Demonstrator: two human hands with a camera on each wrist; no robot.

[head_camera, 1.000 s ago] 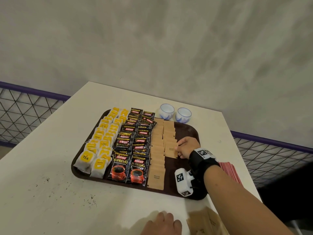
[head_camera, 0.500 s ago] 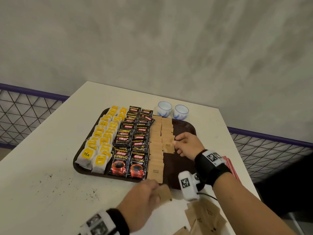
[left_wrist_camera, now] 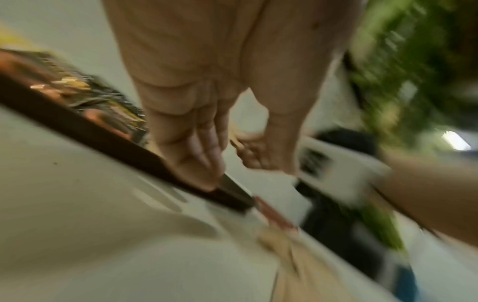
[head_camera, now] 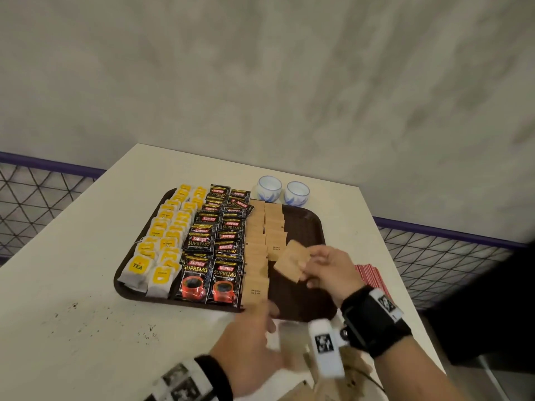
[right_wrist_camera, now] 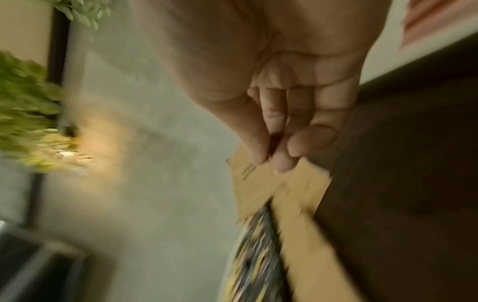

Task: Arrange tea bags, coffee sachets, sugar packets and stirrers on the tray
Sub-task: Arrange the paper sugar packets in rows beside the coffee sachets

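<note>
A brown tray (head_camera: 304, 227) carries rows of yellow tea bags (head_camera: 162, 244), black coffee sachets (head_camera: 220, 244) and brown sugar packets (head_camera: 256, 250). My right hand (head_camera: 307, 264) hovers over the tray's bare right part and pinches one sugar packet (head_camera: 291, 261) by its edge. The right wrist view shows thumb and fingers of my right hand (right_wrist_camera: 269, 159) closed on that packet (right_wrist_camera: 256, 183). My left hand (head_camera: 254, 328), blurred, is at the tray's front edge. In the left wrist view the left hand (left_wrist_camera: 207, 143) has its fingers straight and holds nothing.
Loose sugar packets (head_camera: 335, 371) lie on the white table near its front edge, below my right wrist. Red stirrers (head_camera: 370, 279) lie on the table just right of the tray. Two small white-and-blue cups (head_camera: 269, 188) stand behind the tray. A wire railing borders both sides.
My left hand brought a sugar packet up from the loose pile. My right hand left the sugar row and now holds that packet over the tray. The left hand is empty.
</note>
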